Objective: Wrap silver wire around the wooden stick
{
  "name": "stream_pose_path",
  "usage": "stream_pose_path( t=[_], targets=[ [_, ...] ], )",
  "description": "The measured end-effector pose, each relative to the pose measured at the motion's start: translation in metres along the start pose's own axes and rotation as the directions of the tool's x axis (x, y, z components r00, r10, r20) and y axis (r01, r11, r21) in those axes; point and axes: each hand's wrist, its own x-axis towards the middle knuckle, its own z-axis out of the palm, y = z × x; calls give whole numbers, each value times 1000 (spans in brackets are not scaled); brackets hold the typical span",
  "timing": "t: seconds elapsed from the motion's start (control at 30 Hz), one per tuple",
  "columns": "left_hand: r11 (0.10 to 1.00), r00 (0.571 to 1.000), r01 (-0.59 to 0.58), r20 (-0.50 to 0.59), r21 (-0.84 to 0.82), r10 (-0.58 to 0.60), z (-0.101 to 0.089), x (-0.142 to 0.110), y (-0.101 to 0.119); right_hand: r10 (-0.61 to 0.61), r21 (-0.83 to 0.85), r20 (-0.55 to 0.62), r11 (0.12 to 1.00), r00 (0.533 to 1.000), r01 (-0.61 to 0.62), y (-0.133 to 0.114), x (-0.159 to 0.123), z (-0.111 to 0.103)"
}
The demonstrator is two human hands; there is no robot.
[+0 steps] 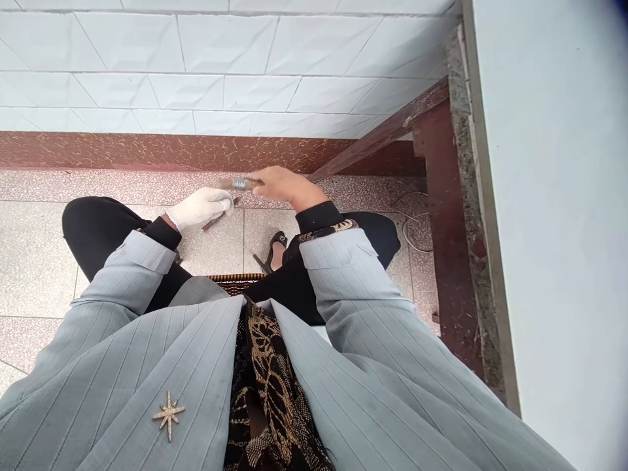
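White-gloved left hand pinches a slim rod; bare right hand grips a blurred, wire-wound, perhaps wooden handle.

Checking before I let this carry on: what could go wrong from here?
The wire-wrapped tool in the bare right hand is close to the gloved left hand's fingertips, so it might knock them. Its outer end is blurred, perhaps moving, which could make its path hard to judge. The looped cord on the floor beside the right knee might snag a foot.

Wire-wrapped tool, blurred, near slanted brown stick.
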Motion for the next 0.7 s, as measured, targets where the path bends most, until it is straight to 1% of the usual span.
stream_pose_path(
  t=[0.03,0.07,0.1,0.13,0.17,0.2,0.3,0.33,0.4,0.47,0.53,0.6,0.63,0.7],
  targets=[
    [999,1000,4,-25,54,-3,-2,0,1,-24,-23,154,999,988,28,0,0,0],
    [995,999,4,-50,104,2,-4,-1,2,-50,-13,299,998,953,57,0,0,1],
    [990,997,1,-71,144,9,-6,-1,2,-81,23,414,997,907,78,1,0,2],
    [985,996,0,-86,172,15,-8,-1,3,-122,81,488,992,864,94,2,0,2],
    [983,995,4,-101,183,15,-10,-2,3,-176,152,524,982,833,112,4,0,3],
    [984,993,13,-114,178,7,-12,-2,3,-237,222,527,965,816,137,6,0,2],
    [994,987,45,-157,101,-29,-17,-2,0,-404,390,437,890,804,235,15,-4,-5],
    [997,984,43,-177,68,-30,-18,-2,-1,-440,434,391,863,808,260,18,-6,-8],
    [1000,974,14,-228,9,-11,-19,-1,-3,-475,505,273,811,837,295,21,-11,-16],
    [999,965,-24,-262,-39,13,-17,1,-4,-473,574,147,756,869,315,22,-17,-21],
    [995,966,-37,-257,-88,14,-14,3,-4,-463,647,24,682,886,339,20,-21,-23],
    [990,976,-34,-217,-134,5,-10,4,-4,-436,708,-105,599,894,375,17,-22,-20],
    [988,981,-31,-193,-154,1,-7,4,-4,-403,726,-175,563,898,394,14,-22,-19],
    [984,992,-19,-124,-179,-3,-1,4,-5,-292,742,-293,530,910,409,9,-18,-15]
  ],
)
